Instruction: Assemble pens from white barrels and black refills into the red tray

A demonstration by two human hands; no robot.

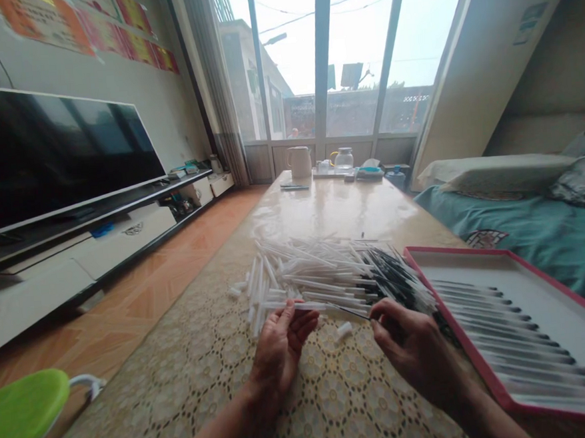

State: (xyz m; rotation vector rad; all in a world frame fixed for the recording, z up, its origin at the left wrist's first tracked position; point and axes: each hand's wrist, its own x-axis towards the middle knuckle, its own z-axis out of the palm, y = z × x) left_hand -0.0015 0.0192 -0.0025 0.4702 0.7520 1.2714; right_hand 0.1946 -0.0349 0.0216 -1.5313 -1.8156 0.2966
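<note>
— What's your surface?
— A long glossy table (336, 209) under patterned lace, window behind. Your left hand (281, 343) pinches a clear plastic tube (306, 306); your right hand (411, 344) pinches a thin dark refill (352, 310) beside the pile (326, 270).

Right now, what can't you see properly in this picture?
Head view only:
- Red-rimmed white tray: its far corner is cut off by the frame's edge.
- Thin dark refill: the right hand's fingers cover its end.
- Left hand: its palm is turned away.
- Wall posters: writing too blurred.
</note>
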